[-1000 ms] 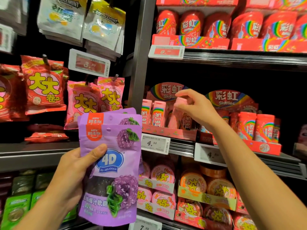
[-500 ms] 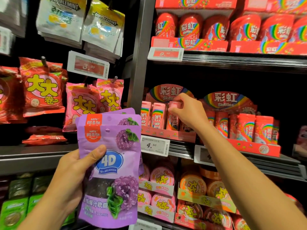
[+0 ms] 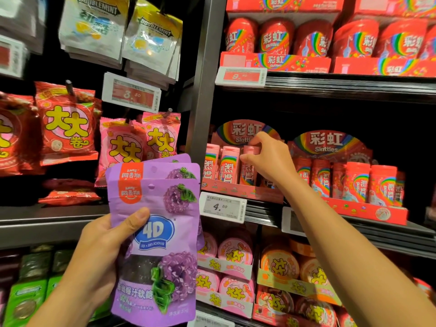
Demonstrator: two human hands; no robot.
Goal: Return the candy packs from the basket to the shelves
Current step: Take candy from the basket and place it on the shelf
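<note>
My left hand grips two purple 4D gummy pouches, stacked one behind the other, in front of the shelf post. My right hand reaches to the middle shelf and pinches the cap of a pink Skittles tube. That tube stands in a red display tray beside two more pink tubes. The basket is out of view.
A dark upright post splits the shelving. Hanging red and pink candy bags and Doublemint pouches fill the left bay. Red Skittles tubs sit on the top shelf, red tubes to the right, round pink tins below.
My right hand came down from above the tray with the pink tube and set it into the row beside the other tubes. The left hand with the pouches stayed put.
</note>
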